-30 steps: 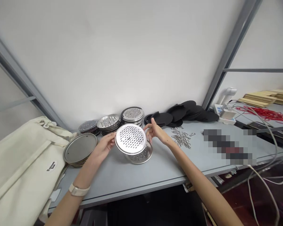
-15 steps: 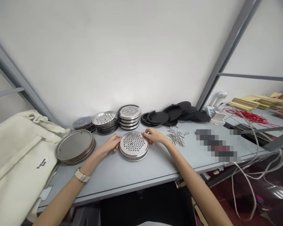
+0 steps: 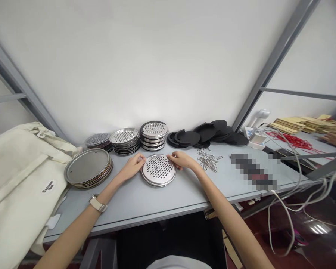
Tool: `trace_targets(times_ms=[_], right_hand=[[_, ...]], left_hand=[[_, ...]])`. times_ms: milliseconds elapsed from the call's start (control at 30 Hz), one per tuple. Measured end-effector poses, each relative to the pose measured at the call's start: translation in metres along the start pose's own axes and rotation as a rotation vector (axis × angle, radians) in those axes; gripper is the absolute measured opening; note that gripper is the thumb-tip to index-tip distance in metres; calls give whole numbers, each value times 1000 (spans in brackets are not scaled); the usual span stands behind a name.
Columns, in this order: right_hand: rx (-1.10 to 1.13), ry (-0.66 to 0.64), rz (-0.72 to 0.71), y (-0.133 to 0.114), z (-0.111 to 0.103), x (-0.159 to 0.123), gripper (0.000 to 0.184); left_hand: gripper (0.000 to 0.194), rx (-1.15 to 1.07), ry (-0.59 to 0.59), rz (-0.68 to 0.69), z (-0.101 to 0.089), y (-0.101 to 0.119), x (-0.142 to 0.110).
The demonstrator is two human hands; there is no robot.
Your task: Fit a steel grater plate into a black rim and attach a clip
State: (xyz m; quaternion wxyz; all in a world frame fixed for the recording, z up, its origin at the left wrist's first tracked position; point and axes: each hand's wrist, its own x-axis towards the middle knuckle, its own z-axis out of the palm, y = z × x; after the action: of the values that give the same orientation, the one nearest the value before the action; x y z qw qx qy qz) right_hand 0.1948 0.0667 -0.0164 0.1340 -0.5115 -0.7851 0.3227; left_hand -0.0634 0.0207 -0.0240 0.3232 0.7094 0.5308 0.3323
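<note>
- Left hand (image 3: 133,166) has a narrow grip, fingertips bunched at the upper-left rim of the perforated disc (image 3: 159,170); right hand (image 3: 182,160) pinches the upper-right rim, thumb at the edge, fingers curled beside it. Can't tell how firm either is.
- Disc sits flat at frame center, slots up, with another metal rim (image 3: 158,185) showing just under its lower edge.
- Front side: strip of grey tabletop (image 3: 145,203) runs from disc down to the table's front edge. Best clearance.
- Behind: disc stack (image 3: 154,131) near, just above in frame; slotted stack (image 3: 125,137) to its left.
- Left: large plate stack (image 3: 87,167) near the left wrist, cream bag (image 3: 22,183) past it at the frame's left edge.
- Right: metal clips (image 3: 207,161) close to the right wrist; black holders (image 3: 187,138) above them.
- Pose: forearms come in from both lower corners, converging on the disc. Wrists low over the table, palms facing inward and down.
</note>
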Motion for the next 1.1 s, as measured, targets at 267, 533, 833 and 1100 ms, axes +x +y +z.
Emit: trace_targets(times_ms=[267, 533, 833, 1100], right_hand=[[-22, 1, -3, -6, 2, -2, 43], [-3, -19, -19, -7, 1, -5, 41], [13, -30, -37, -8, -1, -7, 39], [-11, -9, -129, -11, -5, -12, 41]], left_hand=[[29, 127, -3, -24, -1, -4, 1], [28, 173, -29, 5, -5, 1, -3], [36, 161, -79, -18, -12, 2, -3], [42, 70, -180, -62, -16, 6, -5]])
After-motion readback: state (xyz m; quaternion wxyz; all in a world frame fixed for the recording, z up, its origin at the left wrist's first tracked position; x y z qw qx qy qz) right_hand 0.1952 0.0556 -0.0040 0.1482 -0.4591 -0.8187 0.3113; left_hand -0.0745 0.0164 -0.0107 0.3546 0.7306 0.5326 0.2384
